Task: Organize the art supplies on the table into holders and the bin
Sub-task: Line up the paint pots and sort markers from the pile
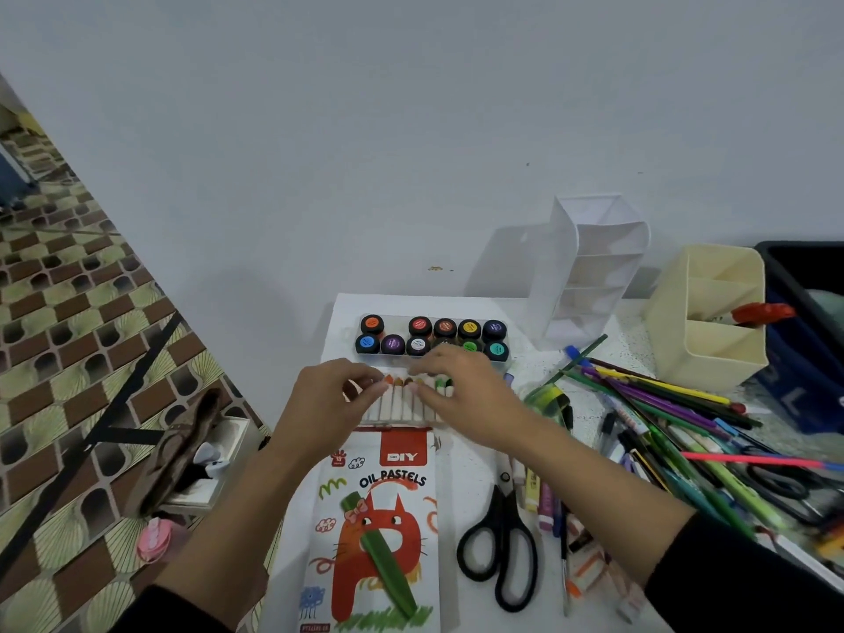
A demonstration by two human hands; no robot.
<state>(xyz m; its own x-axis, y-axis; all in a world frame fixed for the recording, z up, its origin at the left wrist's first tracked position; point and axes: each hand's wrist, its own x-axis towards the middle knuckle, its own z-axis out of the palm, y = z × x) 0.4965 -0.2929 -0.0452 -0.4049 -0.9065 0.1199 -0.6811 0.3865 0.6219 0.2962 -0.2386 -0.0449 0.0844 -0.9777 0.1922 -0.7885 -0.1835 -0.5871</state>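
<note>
Step in hand, as we judge it: seating pastel row (402, 404) in tray drawn out of oil pastels box (379, 518). Row lies mid-table, just before paint pots (434, 335).

Left hand (335, 399) pinches sticks at row's left end. Right hand (461, 390) pinches sticks right of centre.

Next move calls for: level sticks, slide tray into box, carry box to bin (808, 285) at far right.

Glossy printed-card pastel box (379, 518)
</note>
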